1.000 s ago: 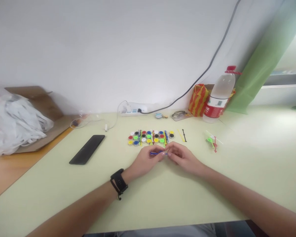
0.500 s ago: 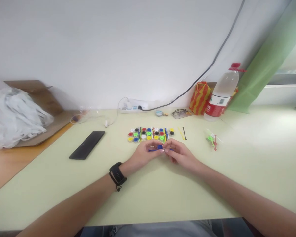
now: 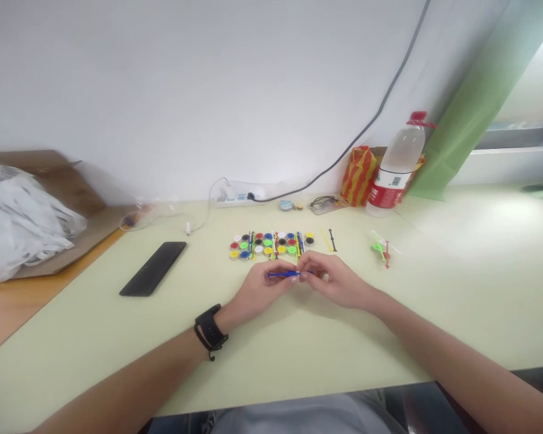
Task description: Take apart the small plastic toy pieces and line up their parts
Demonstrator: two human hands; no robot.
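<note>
My left hand [image 3: 257, 289] and my right hand [image 3: 332, 278] meet at the middle of the pale green table [image 3: 298, 343]. Both pinch a thin blue stick [image 3: 283, 274] that lies level between the fingertips. A black watch [image 3: 209, 331] sits on my left wrist. Just beyond the hands lie rows of small coloured round caps [image 3: 271, 244] with several coloured sticks among them. A yellow stick [image 3: 326, 240] and a black stick [image 3: 332, 239] lie to the right of the rows.
A black phone [image 3: 154, 276] lies at the left. A green and red stick piece [image 3: 381, 249] rests at the right. At the wall stand a water bottle [image 3: 396, 169], a striped bag [image 3: 358, 175], glasses [image 3: 324, 202] and a power strip [image 3: 238, 194]. A white plastic bag [image 3: 18, 220] sits far left.
The view shifted slightly. Half a second ago a small blue round piece showed on the stick between my fingers; now only the blue stick shows. Both hands stay pinched on it.
</note>
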